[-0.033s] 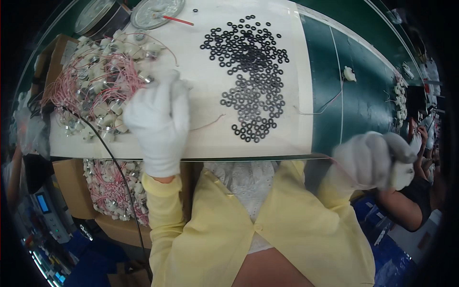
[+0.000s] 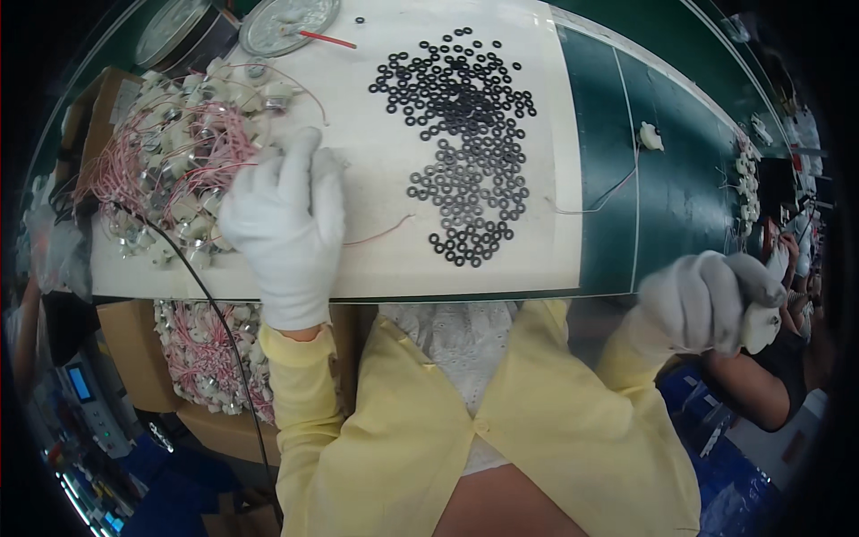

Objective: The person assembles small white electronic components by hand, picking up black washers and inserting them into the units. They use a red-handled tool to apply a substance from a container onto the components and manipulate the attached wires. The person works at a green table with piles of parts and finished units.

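Parts [image 2: 188, 210], white and wired, are lying in a heap at the left of the table [image 2: 608, 246], the largest thing here, whose smooth green top is showing at the right and is carrying a pale, flat sheet [image 2: 376, 192] over much of the rest. Heaped together, they are forming a knobbly tangle of plastic blocks and shiny metal pieces. Below the table's near edge, a cardboard box [image 2: 139, 353] is holding more of them. The left hand [image 2: 286, 219], in a soft white glove, is resting at the heap's right edge, fingers bending close together; its own back is hiding the tips, so I cannot tell whether they are gripping anything. Beyond the table's near edge at the right, the right hand [image 2: 693, 304], gloved and blurred, is apparently curling its fingers around a single part [image 2: 761, 329]. The step in hand is seemingly picking parts singly, and the next move is probably calling for gentle freeing of one from its neighbours' wires. A round dish [image 2: 259, 36] is standing at the far left, a thin red stick [image 2: 329, 39] jutting from it. Small black rings [image 2: 465, 98], doughnut-shaped, are spreading mid-sheet. Thinnest of all, pink leads [image 2: 219, 134] are looping through the heap.
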{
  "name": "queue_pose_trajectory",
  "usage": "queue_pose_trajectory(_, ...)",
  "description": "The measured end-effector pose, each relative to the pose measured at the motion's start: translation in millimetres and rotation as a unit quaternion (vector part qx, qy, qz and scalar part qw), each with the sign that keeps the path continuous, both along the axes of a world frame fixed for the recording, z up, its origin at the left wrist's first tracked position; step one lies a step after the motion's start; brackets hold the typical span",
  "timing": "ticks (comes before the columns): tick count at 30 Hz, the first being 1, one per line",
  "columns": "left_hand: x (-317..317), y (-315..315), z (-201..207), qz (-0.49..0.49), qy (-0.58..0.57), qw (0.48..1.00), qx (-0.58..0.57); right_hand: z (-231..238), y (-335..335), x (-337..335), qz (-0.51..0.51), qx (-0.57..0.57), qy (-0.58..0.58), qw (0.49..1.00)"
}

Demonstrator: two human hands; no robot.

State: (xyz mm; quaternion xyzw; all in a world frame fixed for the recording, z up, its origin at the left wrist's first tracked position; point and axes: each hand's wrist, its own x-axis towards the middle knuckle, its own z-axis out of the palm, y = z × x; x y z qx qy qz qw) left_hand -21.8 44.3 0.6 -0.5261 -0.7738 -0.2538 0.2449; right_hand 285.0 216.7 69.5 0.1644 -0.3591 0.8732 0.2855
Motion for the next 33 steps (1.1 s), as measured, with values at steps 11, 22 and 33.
queue_pose_trajectory(11, 4, 11, 4, 0.054, 0.078, 0.982, -0.161, -29, -10, 14, -0.273, 0.640, -0.464, 0.548)
queue_pose_trajectory(22, 13, -19, -16, -0.043, 0.035, 0.996, -0.071, -52, -21, -27, -0.229, 0.449, -0.475, 0.722)
queue_pose_trajectory(33, 10, -22, -16, -0.060, 0.017, 0.996, -0.058, -41, -17, -40, -0.231, 0.606, -0.444, 0.618)
